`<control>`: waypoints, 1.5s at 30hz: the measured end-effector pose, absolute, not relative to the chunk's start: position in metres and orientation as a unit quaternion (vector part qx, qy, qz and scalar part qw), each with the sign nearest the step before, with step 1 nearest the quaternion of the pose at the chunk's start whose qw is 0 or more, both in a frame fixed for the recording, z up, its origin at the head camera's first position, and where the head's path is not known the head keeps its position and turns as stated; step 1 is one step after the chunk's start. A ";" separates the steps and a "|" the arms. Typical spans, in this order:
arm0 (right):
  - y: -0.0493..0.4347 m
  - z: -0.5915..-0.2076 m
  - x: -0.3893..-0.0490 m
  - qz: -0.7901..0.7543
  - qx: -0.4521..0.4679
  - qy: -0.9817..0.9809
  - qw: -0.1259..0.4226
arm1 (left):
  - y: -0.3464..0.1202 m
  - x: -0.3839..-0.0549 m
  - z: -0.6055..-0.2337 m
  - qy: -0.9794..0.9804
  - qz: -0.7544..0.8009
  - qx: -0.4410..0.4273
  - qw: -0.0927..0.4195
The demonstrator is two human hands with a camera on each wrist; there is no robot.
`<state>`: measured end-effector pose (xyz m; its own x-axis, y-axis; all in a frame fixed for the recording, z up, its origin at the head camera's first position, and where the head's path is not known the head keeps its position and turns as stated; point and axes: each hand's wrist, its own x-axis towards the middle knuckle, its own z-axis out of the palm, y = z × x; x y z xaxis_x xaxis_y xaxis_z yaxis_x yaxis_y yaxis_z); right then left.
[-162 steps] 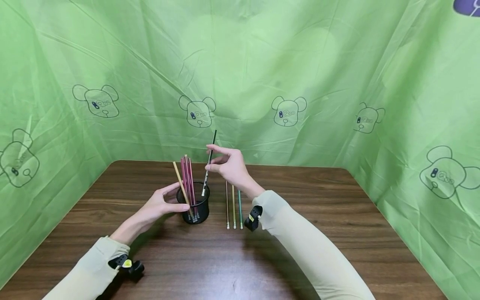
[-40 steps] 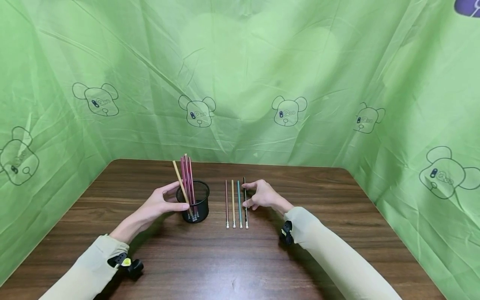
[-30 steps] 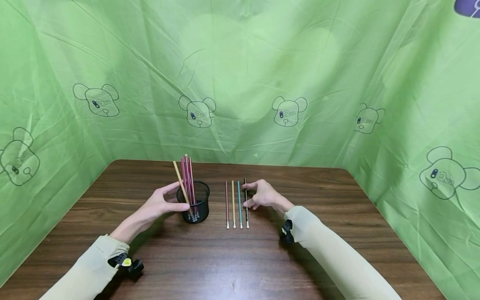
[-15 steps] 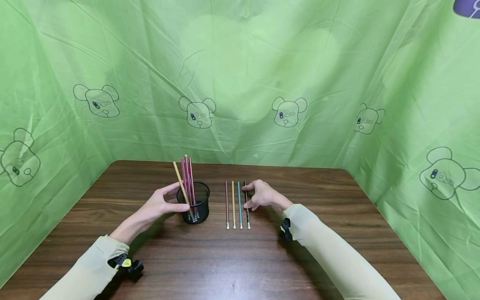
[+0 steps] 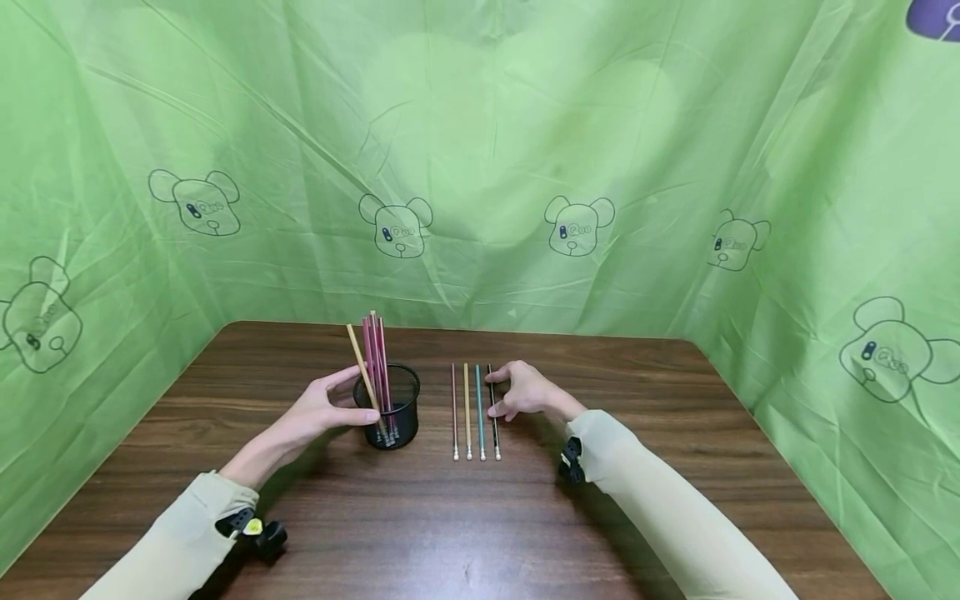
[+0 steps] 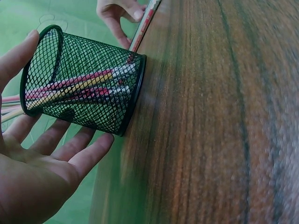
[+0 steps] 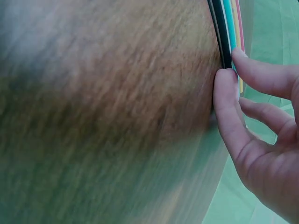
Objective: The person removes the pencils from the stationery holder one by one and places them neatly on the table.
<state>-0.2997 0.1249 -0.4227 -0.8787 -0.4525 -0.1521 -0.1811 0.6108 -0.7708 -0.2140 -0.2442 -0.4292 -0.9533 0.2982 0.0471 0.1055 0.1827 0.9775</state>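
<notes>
My left hand (image 5: 317, 410) holds a black mesh pencil cup (image 5: 403, 421) by its left side, thumb at the rim and fingers along the wall in the left wrist view. Several pink pencils (image 5: 377, 354) and a yellow pencil (image 5: 358, 354) lean inside it, eraser ends down. To the cup's right, a red-pink pencil (image 5: 454, 408), a yellow one and a teal pencil (image 5: 481, 408) lie side by side on the table. At the row's right end, my right hand (image 5: 527, 389) pinches a black pencil (image 5: 496, 435) between thumb and fingers, low at the table.
The brown wooden table (image 5: 420, 533) has rounded far corners. Behind it and along both sides hangs a green cloth (image 5: 480, 150) printed with bear heads. Each wrist wears a small black camera (image 5: 572, 460).
Several seconds ago my right hand held the black pencil above the cup; now that pencil lies beside the teal one. Over the last second its eraser end has shifted slightly right. My left hand stays put.
</notes>
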 end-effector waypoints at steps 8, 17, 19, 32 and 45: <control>0.128 -0.426 -0.300 -0.404 -0.194 0.880 0.157 | -0.244 -0.214 -0.429 0.765 0.626 0.135 0.074; 0.130 -0.422 -0.298 -0.391 -0.197 0.887 0.143 | -0.244 -0.214 -0.429 0.764 0.627 0.133 0.075; 0.130 -0.421 -0.298 -0.391 -0.197 0.888 0.141 | -0.243 -0.214 -0.428 0.764 0.627 0.133 0.074; 0.131 -0.407 -0.295 -0.412 -0.212 0.879 0.114 | -0.242 -0.216 -0.427 0.767 0.623 0.133 0.071; 0.118 -0.394 -0.287 -0.425 -0.259 0.858 0.127 | -0.244 -0.214 -0.428 0.772 0.618 0.130 0.078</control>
<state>-0.2868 0.1180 -0.3940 -0.8335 -0.5525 0.0029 -0.3370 0.5043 -0.7951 -0.2144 -0.2440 -0.4282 -0.9539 0.2973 0.0398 0.1039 0.2030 0.9736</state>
